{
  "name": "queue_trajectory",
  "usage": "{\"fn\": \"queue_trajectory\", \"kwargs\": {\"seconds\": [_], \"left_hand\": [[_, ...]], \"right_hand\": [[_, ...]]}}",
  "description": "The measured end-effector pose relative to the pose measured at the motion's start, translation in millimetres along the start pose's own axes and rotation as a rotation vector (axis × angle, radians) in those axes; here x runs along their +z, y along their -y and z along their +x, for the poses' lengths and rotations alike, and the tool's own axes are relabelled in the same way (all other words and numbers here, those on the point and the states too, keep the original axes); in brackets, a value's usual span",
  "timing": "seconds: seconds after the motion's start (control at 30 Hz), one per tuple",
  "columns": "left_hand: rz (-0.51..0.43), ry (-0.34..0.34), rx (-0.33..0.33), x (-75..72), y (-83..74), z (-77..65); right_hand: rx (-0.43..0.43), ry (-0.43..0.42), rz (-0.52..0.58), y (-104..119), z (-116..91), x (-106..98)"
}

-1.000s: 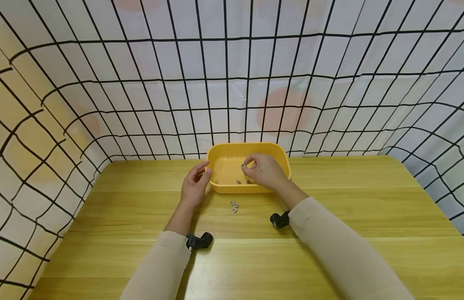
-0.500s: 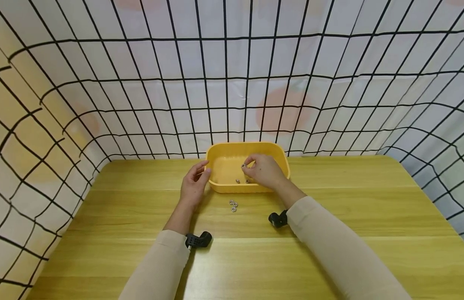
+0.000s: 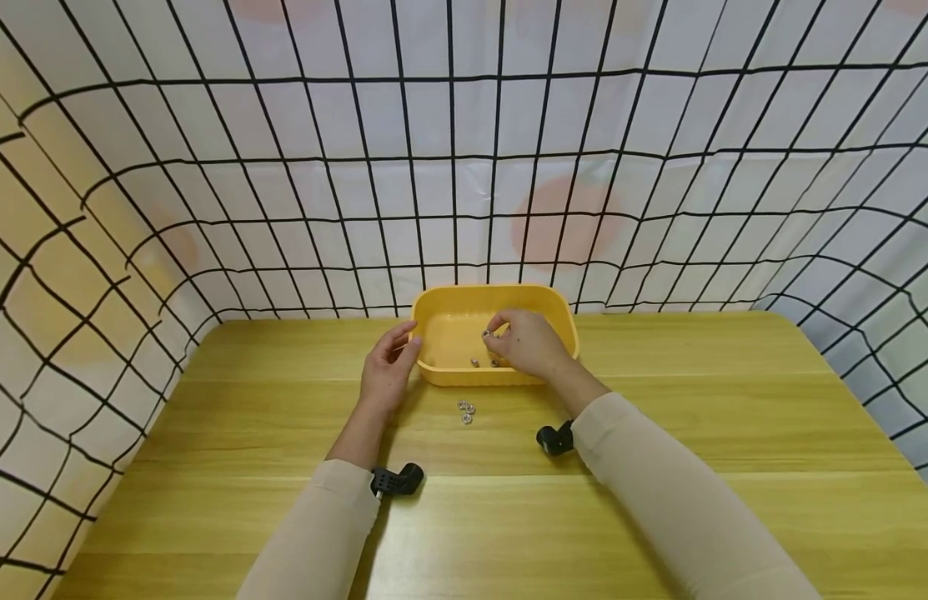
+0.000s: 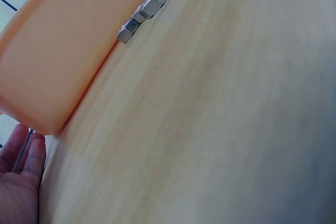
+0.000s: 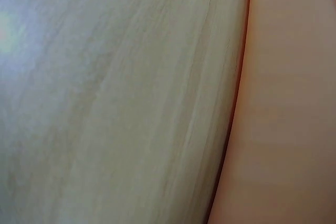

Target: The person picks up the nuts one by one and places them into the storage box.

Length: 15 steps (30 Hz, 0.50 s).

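My right hand (image 3: 537, 343) reaches over the front right of a yellow plastic bin (image 3: 452, 377) and pinches a small metal nut (image 3: 487, 333) between thumb and index finger. Below that hand, two more nuts (image 3: 474, 362) lie inside the bin near its front wall. At the bin's left end rests my left hand (image 3: 387, 371), fingers loosely bent and fingertips right at the rim; the left wrist view has its fingers (image 4: 34, 162) by the bin's corner. Three hex nuts (image 4: 140, 15) lie grouped on the table just in front of the bin.
The wood-grain table (image 3: 464, 533) carries the bin near its back edge. Behind and at both sides stands a black wire grid (image 3: 474, 158) with a pale printed cloth beyond it. A black wrist camera (image 3: 398, 480) sits on the left sleeve and another camera (image 3: 556, 438) on the right.
Both hands keep nearly the same place and pose. The nut in my right fingertips sits very slightly lower than before.
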<state>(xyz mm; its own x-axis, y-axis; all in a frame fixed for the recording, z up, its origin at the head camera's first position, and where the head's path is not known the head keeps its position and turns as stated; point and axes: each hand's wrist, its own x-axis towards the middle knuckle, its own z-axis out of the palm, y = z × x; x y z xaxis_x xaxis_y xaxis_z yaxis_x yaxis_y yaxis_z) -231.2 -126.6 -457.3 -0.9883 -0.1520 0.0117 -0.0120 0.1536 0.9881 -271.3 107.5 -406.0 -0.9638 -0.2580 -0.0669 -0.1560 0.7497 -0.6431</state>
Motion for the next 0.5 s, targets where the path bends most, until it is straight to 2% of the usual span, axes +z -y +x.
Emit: {"fn": "queue_trajectory", "kwargs": {"seconds": [0.5], "left_hand": [[0.000,-0.005,0.001,1.1,-1.3,-0.9]], "right_hand": [[0.010,0.013,0.011,1.1,0.6,-1.5]]}}
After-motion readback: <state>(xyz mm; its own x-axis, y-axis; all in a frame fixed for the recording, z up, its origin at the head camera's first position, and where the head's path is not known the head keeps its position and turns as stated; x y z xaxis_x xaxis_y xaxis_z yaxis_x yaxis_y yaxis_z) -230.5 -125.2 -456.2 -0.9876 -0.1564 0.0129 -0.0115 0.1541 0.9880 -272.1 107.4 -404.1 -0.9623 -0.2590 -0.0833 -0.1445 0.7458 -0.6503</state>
